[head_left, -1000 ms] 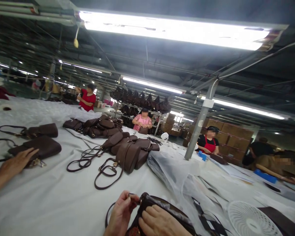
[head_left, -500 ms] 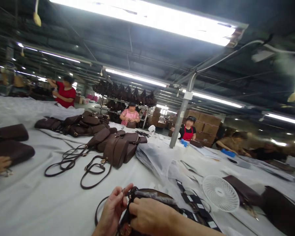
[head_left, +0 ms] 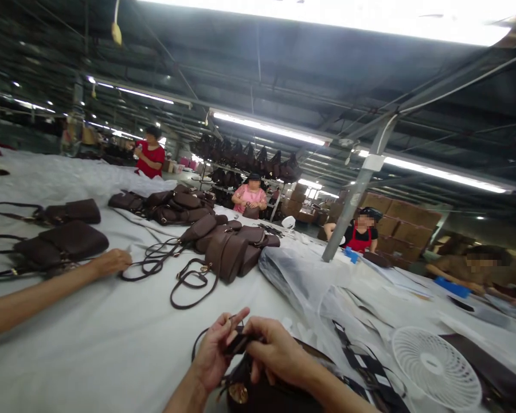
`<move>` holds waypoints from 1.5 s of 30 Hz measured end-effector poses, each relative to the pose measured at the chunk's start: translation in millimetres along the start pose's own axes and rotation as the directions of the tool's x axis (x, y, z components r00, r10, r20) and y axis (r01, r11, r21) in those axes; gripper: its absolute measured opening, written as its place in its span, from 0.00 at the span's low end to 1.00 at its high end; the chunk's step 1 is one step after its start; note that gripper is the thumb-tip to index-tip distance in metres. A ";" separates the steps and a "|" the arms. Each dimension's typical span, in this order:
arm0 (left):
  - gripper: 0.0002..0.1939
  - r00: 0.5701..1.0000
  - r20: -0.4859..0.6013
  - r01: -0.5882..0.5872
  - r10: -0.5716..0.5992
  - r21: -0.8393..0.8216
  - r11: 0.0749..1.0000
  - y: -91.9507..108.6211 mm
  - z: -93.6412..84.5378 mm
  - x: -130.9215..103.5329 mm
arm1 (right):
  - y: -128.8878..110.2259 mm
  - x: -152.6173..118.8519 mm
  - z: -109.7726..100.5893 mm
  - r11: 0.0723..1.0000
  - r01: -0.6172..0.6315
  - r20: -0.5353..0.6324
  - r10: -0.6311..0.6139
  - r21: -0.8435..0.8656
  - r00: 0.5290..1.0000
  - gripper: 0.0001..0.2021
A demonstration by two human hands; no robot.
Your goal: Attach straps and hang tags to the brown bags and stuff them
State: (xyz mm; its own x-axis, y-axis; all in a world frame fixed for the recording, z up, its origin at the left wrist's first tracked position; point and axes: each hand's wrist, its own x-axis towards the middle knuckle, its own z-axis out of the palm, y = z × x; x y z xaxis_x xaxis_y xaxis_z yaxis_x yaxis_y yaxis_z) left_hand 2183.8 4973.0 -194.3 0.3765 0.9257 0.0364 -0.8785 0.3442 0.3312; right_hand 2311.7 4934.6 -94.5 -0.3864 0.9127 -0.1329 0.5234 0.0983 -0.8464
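Observation:
At the bottom centre is a dark brown bag [head_left: 275, 396] with a round gold ornament [head_left: 238, 393]. My left hand [head_left: 217, 347] is closed on a dark strap at the bag's top left, its index finger pointing up. Just to the right, my right hand [head_left: 275, 350] pinches the same dark strap, palm down over the bag. The strap's exact shape between the fingers is partly hidden. Beyond my hands lies a pile of brown bags [head_left: 226, 252] with looped straps [head_left: 193, 281].
A co-worker's hand [head_left: 114, 261] reaches from the left near two brown bags [head_left: 62, 244]. A white fan [head_left: 434, 364] stands at the lower right, beside black labelled strips [head_left: 370, 367] and clear plastic [head_left: 292, 275]. A metal post [head_left: 350, 201] rises behind. Several people work beyond.
The view has swung left, so things appear further right. My right hand has moved up to the strap beside my left hand. The co-worker's hand has moved away from the left bags toward the straps.

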 end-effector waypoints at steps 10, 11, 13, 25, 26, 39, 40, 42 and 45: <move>0.12 0.994 -0.002 -0.109 0.109 -0.110 0.988 -0.5 -11.6 5.8 | -1.6 14.8 -9.1 0.993 -0.029 -0.182 0.049 0.115 0.982 0.15; 0.14 0.992 -0.005 -0.126 0.126 -0.083 0.989 -1.1 -12.1 6.7 | -1.3 17.6 -7.6 0.999 -0.045 -0.194 0.045 0.003 0.980 0.13; 0.17 0.985 0.006 -0.172 0.172 -0.020 0.985 -2.0 -11.8 7.9 | -3.7 23.3 -3.7 0.971 -0.071 -0.203 0.024 -0.230 0.979 0.09; 0.49 0.971 -0.050 -0.224 0.233 0.146 0.964 14.3 -17.0 6.7 | -22.6 36.4 12.3 0.448 -0.128 -0.184 -0.085 -0.885 0.979 0.09; 0.49 0.970 -0.046 -0.227 0.238 0.168 0.959 16.1 -18.2 7.2 | -21.7 36.8 13.6 0.442 -0.133 -0.188 -0.083 -0.887 0.979 0.09; 0.49 0.943 -0.090 -0.301 0.321 0.182 0.936 10.8 -28.3 10.1 | -27.2 30.4 22.9 0.310 -0.141 -0.160 -0.035 -0.940 0.987 0.12; 0.49 0.946 -0.061 -0.298 0.319 0.226 0.927 12.5 -26.5 9.4 | -29.3 31.9 23.5 0.309 -0.124 -0.143 -0.038 -0.943 0.989 0.11; 0.46 0.954 0.020 -0.286 0.298 0.342 0.895 17.4 -21.4 7.5 | -32.6 36.9 23.8 0.328 -0.088 -0.111 -0.052 -0.941 0.992 0.09; 0.38 0.961 0.112 -0.274 0.254 0.528 0.804 29.6 -11.1 3.5 | -33.3 43.0 18.9 0.368 -0.039 -0.074 -0.081 -0.929 0.994 0.08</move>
State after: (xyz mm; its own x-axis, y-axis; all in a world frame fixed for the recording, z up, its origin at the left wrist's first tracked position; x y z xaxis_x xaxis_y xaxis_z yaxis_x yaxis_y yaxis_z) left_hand 2155.8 4988.2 -194.9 0.1710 0.9593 0.2247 -0.6542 -0.0600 0.7540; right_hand 2263.3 4963.1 -81.8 -0.3705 0.9285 -0.0251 0.9131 0.3690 0.1733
